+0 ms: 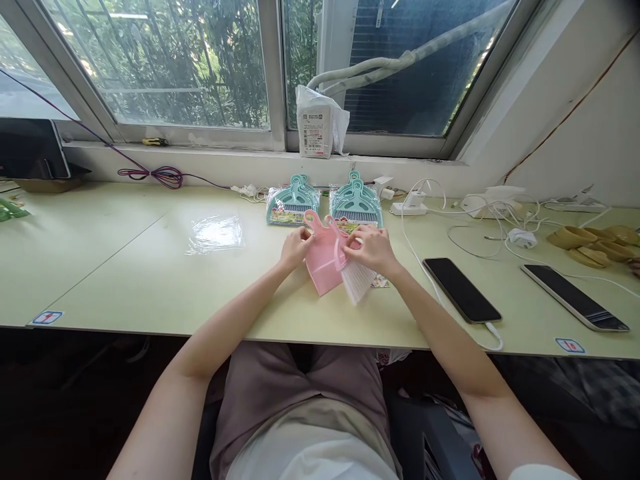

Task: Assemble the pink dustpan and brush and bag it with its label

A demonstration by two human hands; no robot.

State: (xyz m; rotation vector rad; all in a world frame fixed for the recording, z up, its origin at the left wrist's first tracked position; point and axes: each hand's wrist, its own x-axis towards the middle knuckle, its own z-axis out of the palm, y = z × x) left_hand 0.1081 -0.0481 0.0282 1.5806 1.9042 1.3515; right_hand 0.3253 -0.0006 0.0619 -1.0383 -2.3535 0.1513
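Both hands meet at the middle of the pale green worktop, just above its surface. Left hand has its grip closed on the handle end of a pink dustpan; fingers pinch near the loop at the top, and the pan's wide body hangs below and to the right of that grip, lower edge on or just off the worktop, cannot tell which. Right hand has its grip closed on a pink brush; the handle crosses the dustpan just beside the hand, and the white bristles stick out below the hand, toward the person. Brush and dustpan touch, overlapping between the two hands. Just behind them, two stacks of bagged teal dustpan sets and lie side by side. An empty clear bag lies well to the left. Right of the hands, two phones and lie flat, with white cables around them. A white packet stands on the windowsill.
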